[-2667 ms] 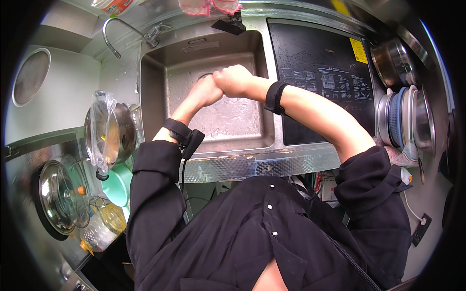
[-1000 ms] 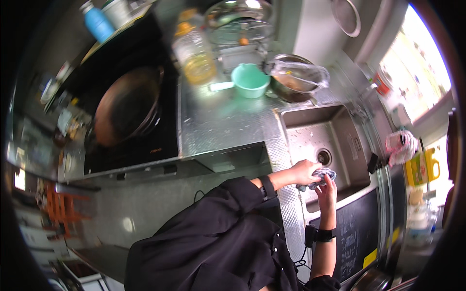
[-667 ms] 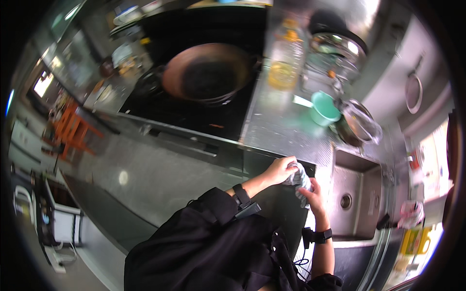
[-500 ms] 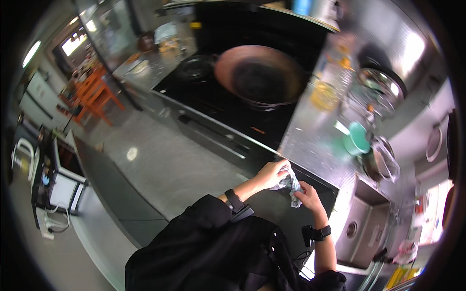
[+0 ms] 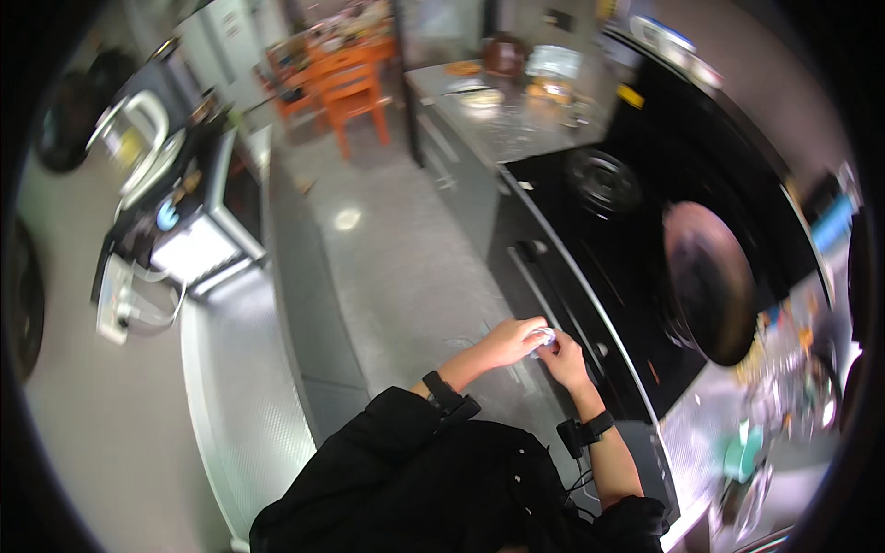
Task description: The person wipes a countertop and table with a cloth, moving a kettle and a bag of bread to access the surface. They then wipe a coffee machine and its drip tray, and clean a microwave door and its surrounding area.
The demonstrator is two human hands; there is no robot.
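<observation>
My left hand [image 5: 513, 342] and my right hand [image 5: 564, 361] meet in front of my body, above the floor beside the stove front. Both are closed around a small crumpled whitish cloth [image 5: 547, 335], bunched between the fingertips. Most of it is hidden by the fingers, and whether it is fabric or soft wipe paper is hard to tell. On the right, a large reddish-brown wok [image 5: 708, 276] with a dark inside rests on the black stove [image 5: 590, 267], well apart from my hands.
A bare burner [image 5: 603, 182] lies beyond the wok. To the left runs a metal counter [image 5: 235, 369] with a white-fronted appliance [image 5: 198, 249] and a glass kettle [image 5: 124, 147]. An orange chair [image 5: 350, 97] stands far ahead. A green cup [image 5: 742, 454] sits at the lower right.
My view has turned left, so the stove and wok shift right and the sink leaves the picture. My hands have drawn closer together, and the cloth is bunched smaller.
</observation>
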